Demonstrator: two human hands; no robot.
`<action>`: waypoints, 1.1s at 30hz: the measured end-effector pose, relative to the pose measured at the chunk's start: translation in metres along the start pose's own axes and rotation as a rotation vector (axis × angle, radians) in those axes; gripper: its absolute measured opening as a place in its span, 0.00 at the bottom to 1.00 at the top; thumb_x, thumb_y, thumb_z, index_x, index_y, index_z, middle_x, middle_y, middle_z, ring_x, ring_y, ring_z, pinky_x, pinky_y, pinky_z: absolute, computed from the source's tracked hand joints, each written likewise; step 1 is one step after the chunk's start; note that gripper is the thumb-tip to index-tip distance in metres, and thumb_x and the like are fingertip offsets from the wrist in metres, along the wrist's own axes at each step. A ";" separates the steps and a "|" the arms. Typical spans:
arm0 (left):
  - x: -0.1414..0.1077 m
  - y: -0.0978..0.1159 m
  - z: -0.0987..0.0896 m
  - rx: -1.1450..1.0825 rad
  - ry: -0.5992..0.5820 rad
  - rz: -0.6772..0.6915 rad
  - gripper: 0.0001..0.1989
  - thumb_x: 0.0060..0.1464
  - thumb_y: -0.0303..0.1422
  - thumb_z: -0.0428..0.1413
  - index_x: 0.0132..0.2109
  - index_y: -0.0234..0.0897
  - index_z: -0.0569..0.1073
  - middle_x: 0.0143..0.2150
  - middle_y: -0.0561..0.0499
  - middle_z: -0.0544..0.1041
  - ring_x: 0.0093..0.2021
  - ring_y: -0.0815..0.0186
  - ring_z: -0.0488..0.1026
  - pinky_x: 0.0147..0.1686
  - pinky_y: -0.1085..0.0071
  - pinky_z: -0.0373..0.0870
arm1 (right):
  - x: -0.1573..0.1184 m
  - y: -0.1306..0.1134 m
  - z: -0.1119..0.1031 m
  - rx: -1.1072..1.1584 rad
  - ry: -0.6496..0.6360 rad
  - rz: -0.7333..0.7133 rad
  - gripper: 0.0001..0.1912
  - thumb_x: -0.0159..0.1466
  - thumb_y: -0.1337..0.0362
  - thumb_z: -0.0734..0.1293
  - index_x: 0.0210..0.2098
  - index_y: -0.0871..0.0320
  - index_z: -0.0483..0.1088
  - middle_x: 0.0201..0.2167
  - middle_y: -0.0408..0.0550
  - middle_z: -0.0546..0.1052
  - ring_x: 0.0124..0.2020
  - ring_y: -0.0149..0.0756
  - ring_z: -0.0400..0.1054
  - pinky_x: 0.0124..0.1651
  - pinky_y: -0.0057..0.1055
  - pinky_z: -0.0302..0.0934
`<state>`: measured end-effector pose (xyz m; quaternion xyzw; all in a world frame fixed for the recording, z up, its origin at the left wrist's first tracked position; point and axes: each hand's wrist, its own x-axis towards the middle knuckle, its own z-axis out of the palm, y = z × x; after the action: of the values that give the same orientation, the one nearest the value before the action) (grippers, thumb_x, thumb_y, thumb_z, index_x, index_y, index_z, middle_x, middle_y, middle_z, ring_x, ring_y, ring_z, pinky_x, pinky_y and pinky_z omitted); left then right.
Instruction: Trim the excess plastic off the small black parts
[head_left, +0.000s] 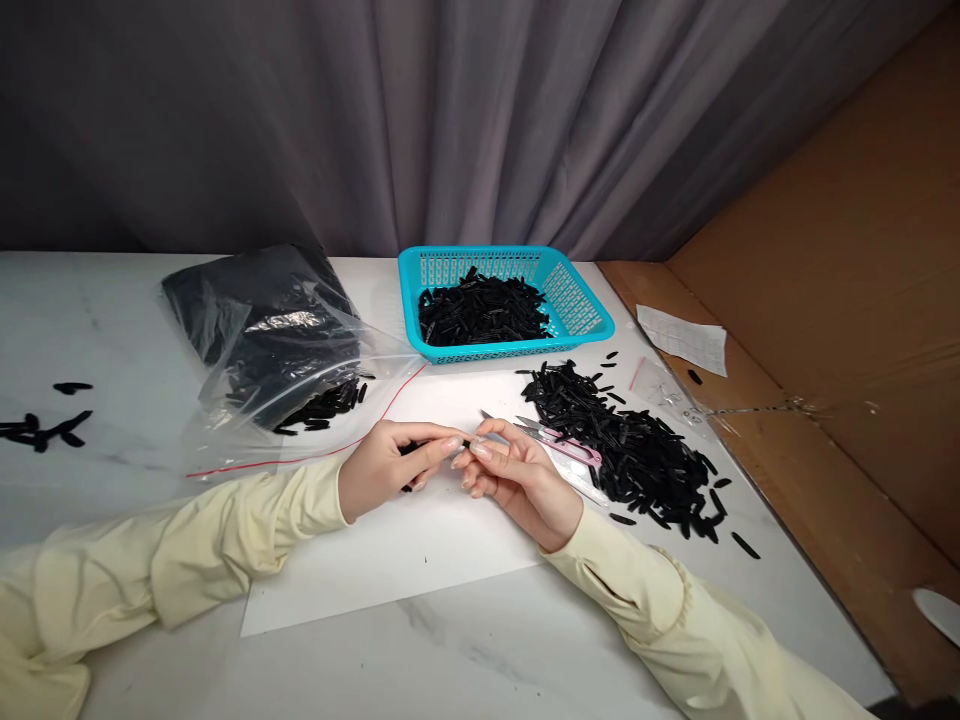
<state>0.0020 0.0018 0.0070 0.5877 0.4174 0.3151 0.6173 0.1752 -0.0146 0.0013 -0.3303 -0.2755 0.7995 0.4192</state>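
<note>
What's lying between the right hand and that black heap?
The head view shows pink-handled snips and what looks like clear plastic between the right hand and the black heap.

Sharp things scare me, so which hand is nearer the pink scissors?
Right: the right hand is just left of the pink scissors; the left hand is farther left, past the right hand's fingertips.

A grey curtain (480,120) hangs in folds behind a pale, marbled worktop (465,655); brown cardboard (847,260) stands on the right.
</note>
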 end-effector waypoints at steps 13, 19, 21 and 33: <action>0.003 0.001 -0.006 -0.242 -0.137 -0.129 0.21 0.51 0.36 0.56 0.50 0.27 0.73 0.13 0.61 0.55 0.14 0.78 0.48 0.14 0.78 0.45 | -0.002 -0.001 0.000 -0.034 0.084 -0.001 0.14 0.47 0.70 0.74 0.31 0.59 0.66 0.22 0.41 0.77 0.23 0.28 0.72 0.26 0.20 0.66; 0.002 0.002 -0.005 -0.200 -0.124 -0.115 0.22 0.50 0.37 0.56 0.50 0.27 0.73 0.13 0.61 0.55 0.14 0.78 0.49 0.14 0.78 0.46 | -0.003 -0.002 0.001 -0.062 0.087 -0.027 0.14 0.48 0.68 0.74 0.31 0.59 0.67 0.23 0.42 0.77 0.26 0.31 0.74 0.26 0.22 0.66; 0.002 0.002 -0.005 -0.197 -0.115 -0.111 0.22 0.50 0.36 0.56 0.49 0.26 0.73 0.13 0.61 0.56 0.15 0.77 0.49 0.14 0.78 0.46 | -0.004 -0.002 0.002 -0.072 0.091 -0.038 0.14 0.48 0.68 0.74 0.31 0.59 0.67 0.24 0.42 0.77 0.26 0.32 0.74 0.26 0.23 0.66; 0.000 -0.001 -0.005 -0.110 -0.106 -0.053 0.20 0.51 0.37 0.55 0.48 0.29 0.74 0.13 0.60 0.56 0.15 0.77 0.50 0.14 0.77 0.47 | -0.003 -0.002 0.002 -0.107 0.081 -0.059 0.11 0.51 0.66 0.72 0.31 0.59 0.67 0.23 0.44 0.78 0.26 0.31 0.74 0.26 0.23 0.67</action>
<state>-0.0027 0.0046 0.0065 0.5574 0.3818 0.2894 0.6781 0.1760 -0.0167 0.0046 -0.3762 -0.3104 0.7569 0.4350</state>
